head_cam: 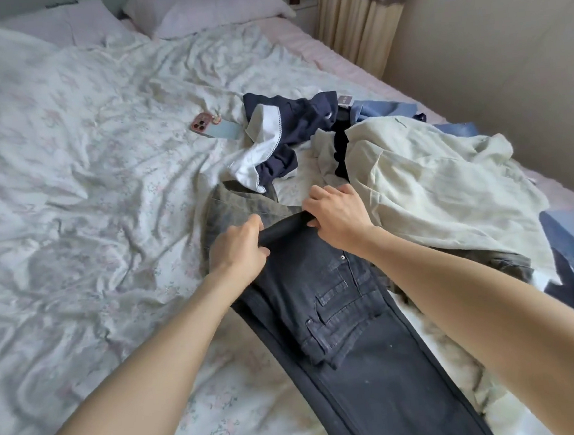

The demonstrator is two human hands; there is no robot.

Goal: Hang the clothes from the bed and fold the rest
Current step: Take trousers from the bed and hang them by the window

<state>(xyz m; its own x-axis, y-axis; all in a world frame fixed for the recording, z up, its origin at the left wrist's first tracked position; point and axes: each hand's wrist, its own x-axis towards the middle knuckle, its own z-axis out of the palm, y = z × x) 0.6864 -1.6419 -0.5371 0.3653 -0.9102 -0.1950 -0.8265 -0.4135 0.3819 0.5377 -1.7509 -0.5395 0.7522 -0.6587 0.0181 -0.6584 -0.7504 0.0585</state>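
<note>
Two hands grip the dark jeans [348, 319] lying lengthwise on the bed [71, 200]: left hand [240, 252] and right hand [339, 218] have fingers closed on the folded far edge. Denim: moderately heavy, limp, non-slip. Hold both corners of the fold.

A single wide-angle head camera looks forward and down from close above the bed [85, 164], both forearms reaching in from the bottom edge toward the pillows [200, 8].
</note>
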